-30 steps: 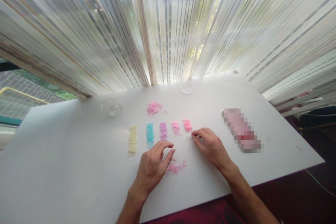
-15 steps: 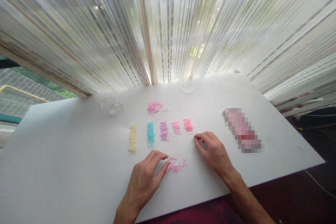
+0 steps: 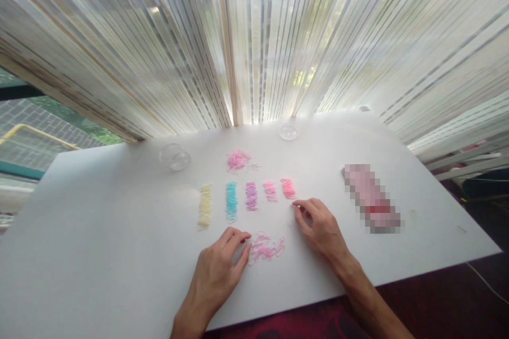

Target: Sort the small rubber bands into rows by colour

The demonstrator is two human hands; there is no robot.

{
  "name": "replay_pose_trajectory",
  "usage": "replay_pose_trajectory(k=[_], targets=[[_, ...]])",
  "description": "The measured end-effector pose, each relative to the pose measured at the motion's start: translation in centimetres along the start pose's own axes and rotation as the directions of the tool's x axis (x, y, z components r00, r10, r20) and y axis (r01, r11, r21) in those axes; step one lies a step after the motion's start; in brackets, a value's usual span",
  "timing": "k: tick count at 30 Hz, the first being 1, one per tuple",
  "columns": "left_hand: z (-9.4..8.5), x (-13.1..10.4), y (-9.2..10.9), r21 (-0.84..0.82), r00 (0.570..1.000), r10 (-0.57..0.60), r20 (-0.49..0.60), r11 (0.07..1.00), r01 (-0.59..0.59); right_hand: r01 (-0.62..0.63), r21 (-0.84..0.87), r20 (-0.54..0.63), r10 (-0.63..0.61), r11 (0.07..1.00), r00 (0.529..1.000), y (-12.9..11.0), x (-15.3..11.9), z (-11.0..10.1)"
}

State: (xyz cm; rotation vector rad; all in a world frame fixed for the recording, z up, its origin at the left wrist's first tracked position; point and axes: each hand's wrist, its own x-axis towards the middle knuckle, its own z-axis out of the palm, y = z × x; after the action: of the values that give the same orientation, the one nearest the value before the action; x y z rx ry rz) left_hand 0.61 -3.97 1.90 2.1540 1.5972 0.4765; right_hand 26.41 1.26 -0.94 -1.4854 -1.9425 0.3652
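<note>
My left hand [image 3: 222, 265] rests low over the table, thumb and index finger apart. Its fingertips are at the left edge of a loose pile of pink rubber bands [image 3: 266, 248]. My right hand [image 3: 318, 222] has thumb and index finger pinched together just below a short coral-pink row of rubber bands [image 3: 288, 188]; whatever is between the tips is too small to make out. Left of that row lie rows of light pink bands [image 3: 270, 191], purple bands [image 3: 251, 196], blue bands [image 3: 231, 202] and yellow bands [image 3: 205, 206].
A bigger heap of pink bands [image 3: 238, 160] lies behind the rows. Farther back on the white table [image 3: 119, 254] are a clear round container [image 3: 172, 156] and a clear shallow dish [image 3: 288, 132]. A pixelated pink object [image 3: 371, 198] lies at right. Striped string curtains [image 3: 254, 37] border the far edge.
My left hand has drawn slightly left from the near pile. A stray band below the coral-pink row now sits closer against it, beside my right fingertips. The view has shifted a little.
</note>
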Motion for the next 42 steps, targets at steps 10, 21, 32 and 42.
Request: replay_pose_trajectory(k=[10, 21, 32, 42], targets=[[0.9, 0.8, 0.8, 0.064, 0.999, -0.034, 0.005, 0.997, 0.033, 0.09, 0.167, 0.193, -0.122, 0.982, 0.974, -3.5, -1.9, 0.3], [1.3, 2.5, 0.9, 0.087, 0.999, 0.014, 0.035, 0.996, -0.017, 0.088, 0.143, 0.284, -0.126, 0.986, 0.951, -5.0, -1.6, 1.3], [1.0, 3.7, 1.7, -0.089, 0.998, 0.058, -0.031, 0.994, -0.06, 0.048, 0.198, 0.103, -0.069, 0.979, 0.992, -4.0, -1.0, 0.6], [1.3, 4.7, 2.4, -0.136, 0.99, 0.001, -0.138, 0.99, -0.02, 0.034, 0.216, 0.091, -0.055, 0.976, 0.994, -3.4, -0.9, 0.3]])
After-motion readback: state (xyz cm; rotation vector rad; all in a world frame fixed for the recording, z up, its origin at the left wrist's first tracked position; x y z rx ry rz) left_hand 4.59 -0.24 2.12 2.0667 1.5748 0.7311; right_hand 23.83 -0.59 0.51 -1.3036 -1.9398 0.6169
